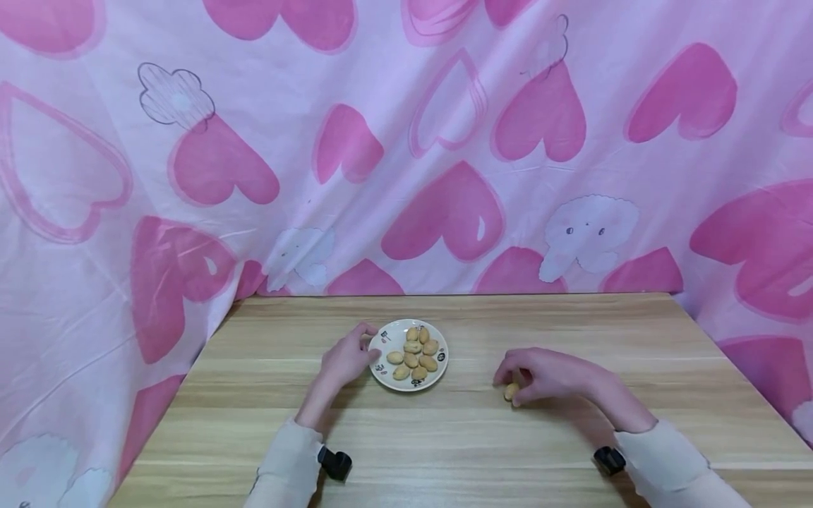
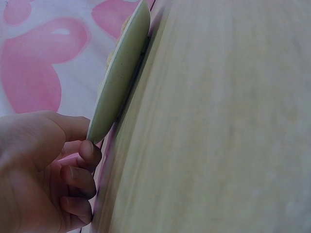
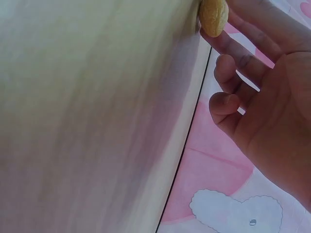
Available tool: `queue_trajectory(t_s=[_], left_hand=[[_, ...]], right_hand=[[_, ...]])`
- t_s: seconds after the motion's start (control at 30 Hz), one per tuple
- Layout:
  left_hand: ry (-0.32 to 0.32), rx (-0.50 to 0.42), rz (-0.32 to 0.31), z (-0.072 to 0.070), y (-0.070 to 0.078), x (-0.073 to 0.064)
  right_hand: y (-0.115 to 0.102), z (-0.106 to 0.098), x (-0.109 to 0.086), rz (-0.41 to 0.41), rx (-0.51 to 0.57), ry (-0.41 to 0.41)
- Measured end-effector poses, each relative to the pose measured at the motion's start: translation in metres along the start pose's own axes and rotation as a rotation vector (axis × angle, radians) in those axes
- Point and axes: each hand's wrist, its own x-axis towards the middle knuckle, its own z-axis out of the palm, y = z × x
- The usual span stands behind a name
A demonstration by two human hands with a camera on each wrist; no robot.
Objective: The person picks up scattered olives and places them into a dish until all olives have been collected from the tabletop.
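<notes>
A small white plate [image 1: 438,374] with dark printed figures carries several tan oval nuts [image 1: 419,372] in a loose cluster. My left hand [image 1: 347,358] pinches the plate's left rim, thumb on one side and fingertips on the other. In the left wrist view, the pale underside of the plate [image 2: 121,73] is seen tilted up from the camera's angle, close over the wood. To the right of the plate, my right hand [image 1: 552,374] holds one tan oval nut [image 1: 511,391] between thumb and fingers, low over the table. That nut [image 3: 214,17] shows a wrinkled surface in the right wrist view.
The wooden table [image 1: 419,451] ends at a back edge against a pink heart-patterned cloth [image 1: 444,212]. Cloth also hangs along both sides. A small black device [image 1: 335,463] is worn at the left wrist and another black device [image 1: 610,460] at the right.
</notes>
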Motion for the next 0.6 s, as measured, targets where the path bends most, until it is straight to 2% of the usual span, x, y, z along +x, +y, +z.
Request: queue_trajectory(t_s=[0.17, 0.6], left_hand=[[0.003, 0.007, 0.009, 0.000, -0.002, 0.000], [0.006, 0.004, 0.011, 0.000, -0.002, 0.001]], right_hand=[[0.000, 0.002, 0.002, -0.015, -0.005, 0.002], [-0.015, 0.002, 0.024, 0.052, -0.029, 0.012]])
